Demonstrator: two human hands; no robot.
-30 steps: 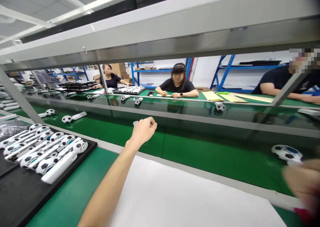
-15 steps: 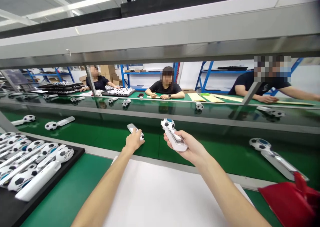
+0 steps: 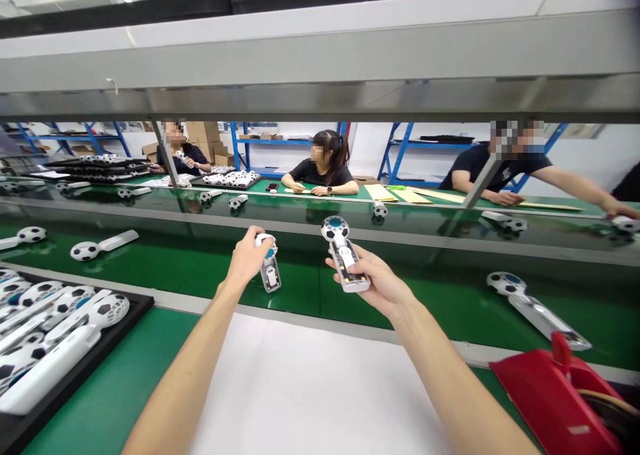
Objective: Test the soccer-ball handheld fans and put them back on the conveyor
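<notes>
My left hand is closed around the ball-shaped head of a white handheld device with a black-and-white football pattern. Its handle hangs downward, and the clear front faces me. In my right hand is a second football-headed device, gripped by its handle with the thumb across the lower front. The head of this one points up and shows a blue-green disc; dark inner parts show through its clear handle cover. Both devices are above the green conveyor belt, a short distance apart.
A black tray of similar devices stands at left. More lie on the belt, including one device at right. White paper covers the near table beside a red container. Co-workers sit across the belt beneath a low overhead shelf.
My left hand has lifted its device off the belt and turned it handle-down. The right-hand device has turned more upright, its clear front towards me. The view has shifted slightly.
</notes>
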